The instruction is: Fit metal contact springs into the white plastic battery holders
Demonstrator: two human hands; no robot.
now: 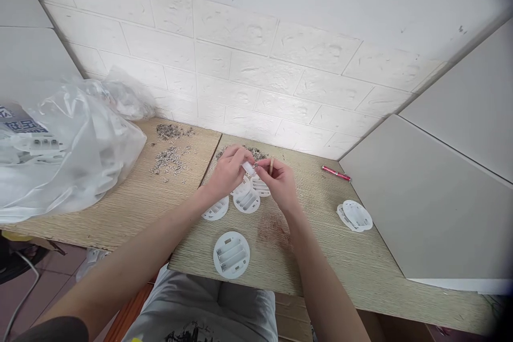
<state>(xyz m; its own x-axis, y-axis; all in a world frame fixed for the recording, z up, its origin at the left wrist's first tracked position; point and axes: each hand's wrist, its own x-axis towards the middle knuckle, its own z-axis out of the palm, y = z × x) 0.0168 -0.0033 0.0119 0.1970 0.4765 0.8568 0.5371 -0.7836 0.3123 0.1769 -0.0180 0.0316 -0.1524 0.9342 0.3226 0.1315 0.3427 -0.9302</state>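
My left hand (227, 172) is closed on a white plastic part (249, 169), raised above the table and tilted. At the part's right end, my right hand (282, 186) pinches with thumb and forefinger; a tiny metal piece seems to be there, too small to make out. A tan band (271, 165) sits on a finger of the right hand. Below the hands lie several round white battery covers, among them one with slots (246, 201), partly overlapping. Nearer to me, a single battery cover (231, 255) lies flat. Small metal pieces (258, 154) are heaped behind the hands.
On the left stands a large clear plastic bag (100, 149) of white parts. More small metal pieces (168, 160) are scattered beside it. To the right are a red pen (335, 173) and stacked round covers (358, 216), near a grey panel (436, 208). A white brick-patterned wall (248, 64) closes the back.
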